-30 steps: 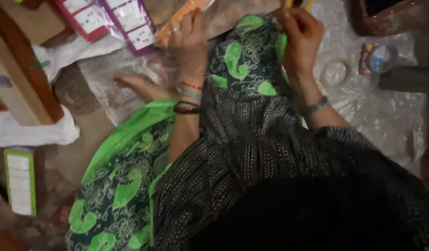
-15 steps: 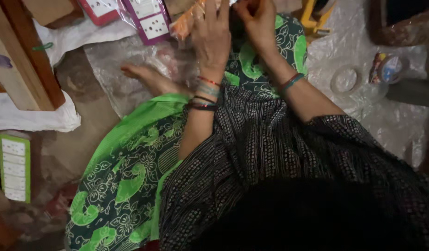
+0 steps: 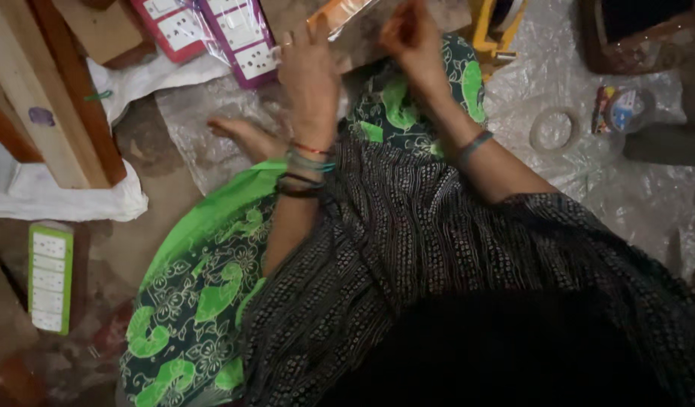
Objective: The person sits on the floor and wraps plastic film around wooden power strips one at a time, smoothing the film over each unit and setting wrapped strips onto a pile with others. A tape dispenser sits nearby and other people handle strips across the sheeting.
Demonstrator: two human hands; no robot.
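- A green switch panel (image 3: 50, 276) lies on the floor at far left; wooden planks (image 3: 57, 98) lean above it
- Pink and purple switch panels (image 3: 212, 34) in clear wrap lie at top
- The left hand (image 3: 310, 71), bangles at the wrist, grips the lower end of an orange packet (image 3: 347, 13)
- The right hand (image 3: 411, 38) is closed just beside the packet; what it pinches cannot be told
- A tape roll (image 3: 554, 130) lies on plastic sheet at right

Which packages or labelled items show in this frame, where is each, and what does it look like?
Orange packet: clear-wrapped, at the left hand, top centre.
Purple-edged board pack: flat, white squares, top, left of the hands.
Red-edged board pack: flat, beside the purple one.
Green board pack: long, upright, far left on the floor.
Small colourful packet: right, on plastic sheet.
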